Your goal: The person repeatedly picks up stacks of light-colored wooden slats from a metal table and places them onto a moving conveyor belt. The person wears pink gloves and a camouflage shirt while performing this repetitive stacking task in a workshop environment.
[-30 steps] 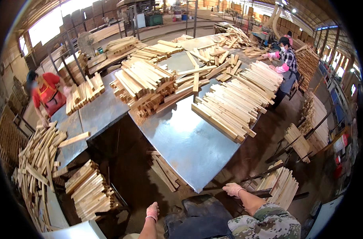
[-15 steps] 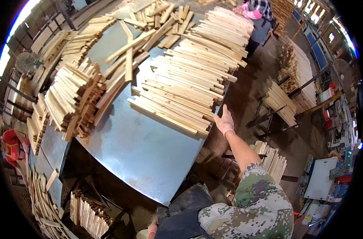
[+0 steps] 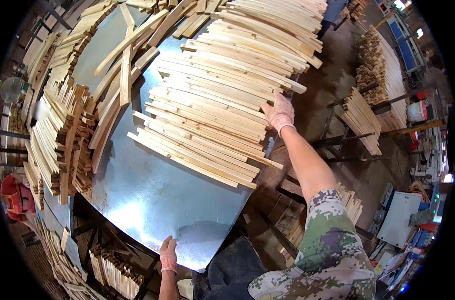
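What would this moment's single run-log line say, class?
left hand: flat on metal table edge | right hand: on wood slat pile end | holding: nothing lifted

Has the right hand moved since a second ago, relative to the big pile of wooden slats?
Yes. The right hand went from below the metal table up onto the near end of the slat pile.

Two gloved hands, left (image 3: 168, 253) and right (image 3: 279, 113); one metal surface (image 3: 152, 195); wooden slats (image 3: 212, 120) too many to count.
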A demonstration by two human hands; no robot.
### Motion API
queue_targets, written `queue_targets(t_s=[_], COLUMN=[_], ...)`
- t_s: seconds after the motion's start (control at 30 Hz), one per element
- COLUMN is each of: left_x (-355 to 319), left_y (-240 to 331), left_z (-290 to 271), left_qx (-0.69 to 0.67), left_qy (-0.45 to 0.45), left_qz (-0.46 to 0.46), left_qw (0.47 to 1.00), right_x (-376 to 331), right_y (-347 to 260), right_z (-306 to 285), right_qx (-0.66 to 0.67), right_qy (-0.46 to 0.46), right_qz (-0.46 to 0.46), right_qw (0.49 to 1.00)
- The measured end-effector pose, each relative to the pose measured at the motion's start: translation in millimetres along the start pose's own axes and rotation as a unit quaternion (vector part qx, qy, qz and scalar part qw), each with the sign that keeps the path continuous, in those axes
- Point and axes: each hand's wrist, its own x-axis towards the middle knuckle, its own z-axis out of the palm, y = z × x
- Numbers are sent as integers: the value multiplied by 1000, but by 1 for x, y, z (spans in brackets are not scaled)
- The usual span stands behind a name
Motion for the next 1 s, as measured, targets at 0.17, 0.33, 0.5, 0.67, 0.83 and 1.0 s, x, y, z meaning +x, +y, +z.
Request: queue_targets(t_s=[0.17,0.33,0.5,0.67,0.83,1.0], left_x=[17,49,98,111,137,134], left_y=[71,139,139,137,169,154], left_z=[62,120,142,100,95,103], left_qx=[170,270,294,346,360,298], left_qy=[-20,24,86,108,117,133], left_qz=[157,229,231,211,201,161], left_qw=[973,935,923,908,904,932], right_x=[17,-8,-110,-95,-32,-60], right_y=[0,28,59,1,-51,-79], right_z=[5,24,43,22,135,104], right_qx=[30,107,181,105,489,496], right_qy=[25,29,-135,-248,-30,-277], right_qz=[-3,-115,-190,-225,-185,-136], right_qw=[999,987,955,936,852,812])
